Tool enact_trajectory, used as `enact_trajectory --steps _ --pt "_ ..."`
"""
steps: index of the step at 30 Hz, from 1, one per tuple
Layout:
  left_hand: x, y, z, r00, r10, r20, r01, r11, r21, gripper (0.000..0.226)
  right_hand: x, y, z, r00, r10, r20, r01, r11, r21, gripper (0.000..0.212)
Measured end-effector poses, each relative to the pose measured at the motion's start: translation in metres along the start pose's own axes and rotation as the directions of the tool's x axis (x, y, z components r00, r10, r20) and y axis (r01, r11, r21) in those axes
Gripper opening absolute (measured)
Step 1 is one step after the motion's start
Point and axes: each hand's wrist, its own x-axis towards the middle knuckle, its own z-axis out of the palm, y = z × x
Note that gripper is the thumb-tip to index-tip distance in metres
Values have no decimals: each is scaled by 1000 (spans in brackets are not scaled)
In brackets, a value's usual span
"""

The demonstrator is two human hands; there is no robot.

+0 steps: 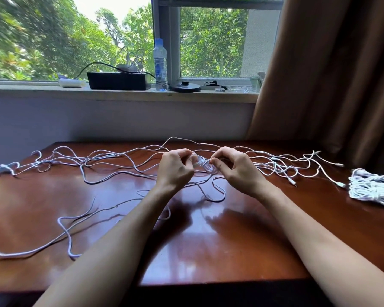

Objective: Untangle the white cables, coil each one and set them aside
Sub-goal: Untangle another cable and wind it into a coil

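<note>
Several white cables [111, 157] lie tangled across the far half of a glossy brown table [186, 251]. Both hands are raised over the middle of the table. My left hand [175, 168] and my right hand [233, 167] pinch a small coil of white cable [205, 165] between their fingertips, the fingers curled around it. A loose length of the cable [215, 196] hangs from the coil and loops on the table below the hands. At the right edge lies a pile of coiled white cables [374, 188].
Loose cable ends trail to the left front of the table [64, 229]. Plugs [339, 183] lie at the right. On the window sill stand a black box [119, 80], a water bottle [160, 65] and a round black base [185, 87]. A brown curtain [330, 74] hangs at right.
</note>
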Motion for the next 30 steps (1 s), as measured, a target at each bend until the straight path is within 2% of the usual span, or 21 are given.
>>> enact_trajectory --steps 6,11,14,21,24,30 --pt "-1 2 2 993 91 81 -94 995 38 21 2 8 -2 985 -77 -155 58 990 -125 10" --pt "-4 4 5 984 84 155 -82 996 -18 19 5 13 -6 963 -13 -269 -28 989 -148 8" --pt "-5 5 6 971 108 214 -81 988 -129 21 4 13 -7 959 36 -280 -77 988 -136 9" --pt "-4 14 3 962 67 264 10 961 -278 23 6 17 -9 914 326 -241 -323 945 53 5" --pt "-4 17 3 957 6 290 104 926 -362 24 8 19 -6 909 358 -214 -348 934 84 2" --pt "-7 27 2 948 -76 308 224 847 -483 22 12 24 -5 910 366 -197 -354 930 96 13"
